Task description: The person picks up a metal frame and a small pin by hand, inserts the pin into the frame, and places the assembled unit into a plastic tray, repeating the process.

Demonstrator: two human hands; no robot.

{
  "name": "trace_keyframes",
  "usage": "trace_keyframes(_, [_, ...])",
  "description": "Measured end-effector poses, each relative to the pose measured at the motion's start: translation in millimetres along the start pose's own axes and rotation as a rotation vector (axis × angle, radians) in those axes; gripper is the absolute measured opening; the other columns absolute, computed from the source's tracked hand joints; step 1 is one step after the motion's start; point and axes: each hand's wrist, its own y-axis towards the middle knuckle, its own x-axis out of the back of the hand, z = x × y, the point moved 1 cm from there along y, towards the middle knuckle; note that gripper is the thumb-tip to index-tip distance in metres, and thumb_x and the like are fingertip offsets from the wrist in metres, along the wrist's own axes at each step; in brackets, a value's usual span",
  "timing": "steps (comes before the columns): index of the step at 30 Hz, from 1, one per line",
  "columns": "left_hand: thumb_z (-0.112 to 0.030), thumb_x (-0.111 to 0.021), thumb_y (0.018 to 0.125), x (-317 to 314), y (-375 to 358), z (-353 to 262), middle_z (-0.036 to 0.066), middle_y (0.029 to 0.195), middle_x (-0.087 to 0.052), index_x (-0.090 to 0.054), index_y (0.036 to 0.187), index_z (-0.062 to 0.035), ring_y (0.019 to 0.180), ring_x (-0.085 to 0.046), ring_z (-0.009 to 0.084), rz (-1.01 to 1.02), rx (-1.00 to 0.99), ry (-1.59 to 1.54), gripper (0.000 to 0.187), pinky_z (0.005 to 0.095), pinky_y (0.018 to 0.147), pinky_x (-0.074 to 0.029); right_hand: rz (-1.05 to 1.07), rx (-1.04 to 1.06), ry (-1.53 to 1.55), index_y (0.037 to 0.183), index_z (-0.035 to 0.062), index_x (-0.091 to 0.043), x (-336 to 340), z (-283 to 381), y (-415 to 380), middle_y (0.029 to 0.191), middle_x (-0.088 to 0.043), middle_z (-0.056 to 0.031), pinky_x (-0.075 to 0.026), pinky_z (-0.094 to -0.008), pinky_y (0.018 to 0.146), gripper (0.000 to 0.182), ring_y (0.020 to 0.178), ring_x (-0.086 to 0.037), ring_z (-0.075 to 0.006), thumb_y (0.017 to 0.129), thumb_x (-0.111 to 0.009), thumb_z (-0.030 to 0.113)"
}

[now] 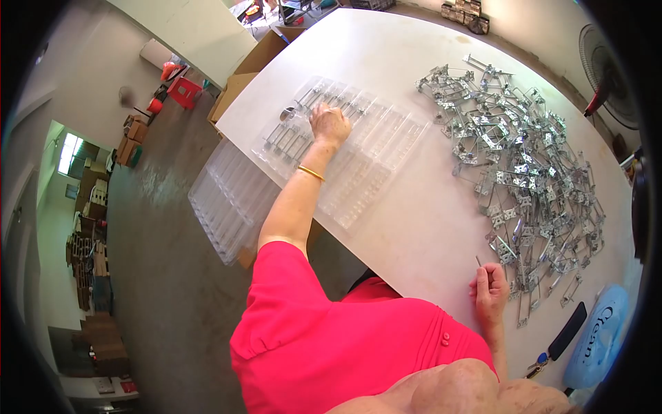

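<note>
I see the left hand [329,125] over a clear plastic compartment tray [394,134] on the white table [420,241], partly filled with metal parts [286,141]; can't tell its grip. Right hand [491,291] pinches a thin rod [478,261] beside heaped metal brackets [524,172].

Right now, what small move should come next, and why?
Probably bring the right hand toward the plastic tray: it pinches a thin metal piece, while the left hand is over the tray, where some slots hold metal parts and others look empty.
</note>
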Motion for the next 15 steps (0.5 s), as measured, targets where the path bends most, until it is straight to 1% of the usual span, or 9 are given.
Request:
trace_keyframes(2, [-0.025,-0.064,0.085,3.9,-0.8,-3.1,0.02,0.123,-0.062,-0.078,0.099,-0.0048,0.123,-0.054,0.0369,0.074,0.026,0.047,0.029,0.0502,0.106,-0.044,0.002,-0.005,0.008,0.098,0.0044,-0.057,0.0,-1.3,-0.1,0.069,-0.061,-0.0004,-0.043,-0.022,0.051,0.009,0.055,-0.053,-0.0057,0.104,-0.058,0.011])
trace_keyframes(8, [-0.023,-0.062,0.084,0.2,4.6,-8.3,0.021,0.129,-0.061,-0.075,0.107,0.0009,0.128,-0.052,0.0363,0.163,0.051,0.104,0.036,0.0502,0.108,-0.042,0.014,0.032,-0.004,0.098,0.0044,-0.057,0.0,-1.7,0.4,0.069,-0.06,-0.0003,-0.044,-0.0218,0.051,0.009,0.055,-0.053,-0.0056,0.104,-0.058,0.011])
trace_keyframes(11, [-0.023,-0.062,0.084,-2.8,6.8,-10.0,0.02,0.127,-0.062,-0.076,0.108,-0.0008,0.127,-0.053,0.0356,0.154,0.043,0.122,0.035,0.0498,0.108,-0.041,0.009,0.016,0.011,0.098,0.0045,-0.057,-0.2,-1.3,0.2,0.069,-0.06,-0.0002,-0.044,-0.0218,0.051,0.008,0.055,-0.053,-0.0056,0.104,-0.058,0.01])
trace_keyframes(12, [-0.023,-0.062,0.084,-4.1,6.7,-9.6,0.02,0.127,-0.062,-0.076,0.108,-0.0008,0.127,-0.053,0.0356,0.153,0.042,0.122,0.035,0.0498,0.108,-0.041,0.008,0.017,0.012,0.098,0.0045,-0.057,-0.2,-1.2,0.3,0.069,-0.06,-0.0002,-0.044,-0.0218,0.051,0.008,0.055,-0.053,-0.0056,0.104,-0.058,0.01])
trace_keyframes(14, [-0.026,-0.065,0.082,-4.5,6.2,-10.7,0.019,0.12,-0.067,-0.079,0.097,-0.0034,0.12,-0.059,0.0355,0.069,0.017,0.175,0.031,0.0498,0.104,-0.046,0.011,0.009,0.015,0.098,0.0046,-0.057,-0.2,-1.2,0.0,0.069,-0.061,-0.0001,-0.045,-0.022,0.051,0.008,0.055,-0.053,-0.0055,0.104,-0.058,0.01])
trace_keyframes(15, [-0.026,-0.065,0.082,-5.2,6.1,-11.4,0.019,0.12,-0.067,-0.079,0.097,-0.0034,0.12,-0.059,0.0355,0.069,0.013,0.175,0.031,0.0498,0.104,-0.046,0.007,0.008,0.016,0.098,0.0046,-0.057,0.1,-0.8,-0.6,0.069,-0.061,-0.0001,-0.045,-0.022,0.051,0.008,0.055,-0.053,-0.0055,0.104,-0.058,0.01])
